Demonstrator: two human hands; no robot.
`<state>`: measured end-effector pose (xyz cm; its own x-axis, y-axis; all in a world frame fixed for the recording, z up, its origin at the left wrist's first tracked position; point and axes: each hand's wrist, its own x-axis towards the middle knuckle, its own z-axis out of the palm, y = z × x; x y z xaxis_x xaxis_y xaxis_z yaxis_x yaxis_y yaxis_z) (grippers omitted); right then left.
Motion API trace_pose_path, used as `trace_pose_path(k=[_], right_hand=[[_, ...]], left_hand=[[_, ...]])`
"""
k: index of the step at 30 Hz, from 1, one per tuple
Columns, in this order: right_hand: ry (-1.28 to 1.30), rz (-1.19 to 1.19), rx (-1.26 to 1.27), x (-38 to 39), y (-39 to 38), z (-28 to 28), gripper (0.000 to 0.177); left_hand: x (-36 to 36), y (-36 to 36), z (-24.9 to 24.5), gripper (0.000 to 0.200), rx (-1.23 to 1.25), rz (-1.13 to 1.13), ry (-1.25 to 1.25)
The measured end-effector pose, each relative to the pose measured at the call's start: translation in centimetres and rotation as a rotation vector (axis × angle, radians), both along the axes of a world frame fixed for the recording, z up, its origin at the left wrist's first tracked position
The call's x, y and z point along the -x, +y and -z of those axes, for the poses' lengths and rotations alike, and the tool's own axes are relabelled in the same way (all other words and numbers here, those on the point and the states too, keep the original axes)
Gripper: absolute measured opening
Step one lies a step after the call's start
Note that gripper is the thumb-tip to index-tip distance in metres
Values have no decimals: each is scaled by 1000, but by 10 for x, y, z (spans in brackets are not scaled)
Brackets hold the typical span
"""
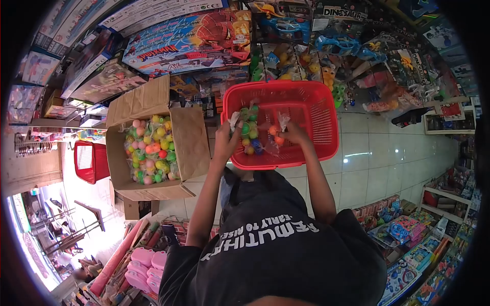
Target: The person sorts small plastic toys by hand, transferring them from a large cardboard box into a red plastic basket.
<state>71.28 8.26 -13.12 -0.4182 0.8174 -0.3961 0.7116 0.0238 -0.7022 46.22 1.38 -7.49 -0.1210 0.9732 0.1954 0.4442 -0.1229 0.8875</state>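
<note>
My left hand (227,141) is closed on the gathered top of a clear plastic bag of colored balls (250,130), mostly green and yellow. This bag hangs inside the left part of a red plastic basket (320,109). Over the basket's middle, my right hand (295,133) pinches the twisted neck of another clear bag, which holds a few orange balls (276,135). To the left of the basket stands an open cardboard box (190,137), filled with bagged balls (153,148) in pink, yellow, green and orange.
Boxed toys, including a Spider-Man box (189,43), and packaged toys line the shelves ahead. A second red basket (92,160) stands at far left. Pink cases (145,268) are at lower left, packaged toys (403,229) at lower right. Tiled floor (357,153) extends right of the basket.
</note>
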Motion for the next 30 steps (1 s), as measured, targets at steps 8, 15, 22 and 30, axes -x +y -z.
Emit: trace_pose_path(k=[8,15,22,30], right_hand=[[-193,-281,207,19,13,79,42],[72,-149,545,28,1,130,45],[22,-384,662,31,4,136,44],[35,-546,433,24,27,61,47]], left_hand=[[-12,-6,3,18,-21,-102,11],[-14,-4,12,19,-149,-123,42],[-19,-5,6,19,-120,-113,69],[-17,-4,11,18,-116,-52,151]])
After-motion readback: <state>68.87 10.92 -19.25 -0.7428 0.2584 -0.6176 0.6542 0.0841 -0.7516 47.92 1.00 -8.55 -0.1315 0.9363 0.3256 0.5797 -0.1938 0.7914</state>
